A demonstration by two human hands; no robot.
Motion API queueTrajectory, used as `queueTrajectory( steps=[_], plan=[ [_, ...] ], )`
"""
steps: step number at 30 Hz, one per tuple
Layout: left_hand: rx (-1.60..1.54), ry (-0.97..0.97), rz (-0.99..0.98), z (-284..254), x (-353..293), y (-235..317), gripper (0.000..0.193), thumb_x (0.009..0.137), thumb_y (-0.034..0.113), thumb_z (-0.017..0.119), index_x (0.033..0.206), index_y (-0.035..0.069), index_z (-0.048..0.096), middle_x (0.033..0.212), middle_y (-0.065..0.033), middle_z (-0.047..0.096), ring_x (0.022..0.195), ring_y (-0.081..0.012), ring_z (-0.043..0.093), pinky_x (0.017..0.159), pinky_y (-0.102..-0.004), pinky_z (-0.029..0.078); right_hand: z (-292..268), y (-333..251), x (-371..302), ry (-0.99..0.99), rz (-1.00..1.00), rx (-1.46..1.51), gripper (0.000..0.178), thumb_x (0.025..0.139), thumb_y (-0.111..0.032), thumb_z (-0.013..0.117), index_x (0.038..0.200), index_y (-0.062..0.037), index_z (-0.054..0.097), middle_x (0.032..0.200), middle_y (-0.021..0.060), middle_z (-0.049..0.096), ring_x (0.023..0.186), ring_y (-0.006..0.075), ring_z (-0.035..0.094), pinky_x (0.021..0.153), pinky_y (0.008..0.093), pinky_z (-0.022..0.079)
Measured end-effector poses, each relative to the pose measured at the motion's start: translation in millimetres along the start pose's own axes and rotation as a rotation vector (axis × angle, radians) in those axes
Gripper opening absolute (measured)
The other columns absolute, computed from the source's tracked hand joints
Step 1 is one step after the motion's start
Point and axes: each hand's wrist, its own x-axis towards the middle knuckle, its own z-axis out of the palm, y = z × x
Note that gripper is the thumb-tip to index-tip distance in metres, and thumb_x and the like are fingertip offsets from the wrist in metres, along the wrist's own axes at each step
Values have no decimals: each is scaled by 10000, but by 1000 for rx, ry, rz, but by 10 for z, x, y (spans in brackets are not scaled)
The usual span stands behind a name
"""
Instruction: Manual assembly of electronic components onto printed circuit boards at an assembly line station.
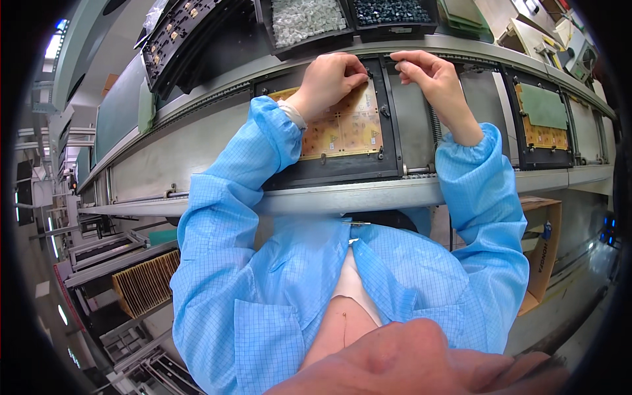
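Note:
A yellow-brown circuit board (342,135) lies in a black carrier frame (390,141) on the conveyor in front of me. Over the board's far part is my left hand (329,82), its thumb and fingertips pinched together near the far right corner. Whatever those fingertips hold is too small or hidden to name. My right hand (434,82) hovers just right of the frame, fingers bent and thumb drawn in toward them. Something tiny may sit between its fingertips, but I cannot make it out. The left wrist and forearm cover part of the board.
Beyond the conveyor stand a bin of white parts (306,23) and a bin of dark blue parts (392,12). A black tray with small components (174,39) leans at far left. Another carrier with a green-covered board (543,108) sits right. The conveyor's metal rail (355,199) runs before me.

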Motion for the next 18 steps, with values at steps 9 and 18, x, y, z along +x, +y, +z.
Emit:
queueTrajectory(
  steps=[9, 18],
  plan=[
    [91, 41, 74, 24, -55, -42, 139, 817, 220, 703, 876, 99, 740, 845, -65, 698, 811, -250, 676, 722, -369, 527, 67, 26, -85, -24, 47, 20, 241, 942, -176, 662, 1136, -43, 713, 912, 3, 677, 809, 77, 581, 771, 219, 486],
    [172, -26, 91, -29, -61, 70, 209, 838, 236, 677, 944, 73, 754, 959, -114, 699, 883, -310, 675, 787, -389, 534, 56, 18, -137, -44, 70, -7, 227, 932, -178, 680, 1112, -46, 719, 907, -4, 675, 795, 64, 554, 737, 212, 468]
  ],
)
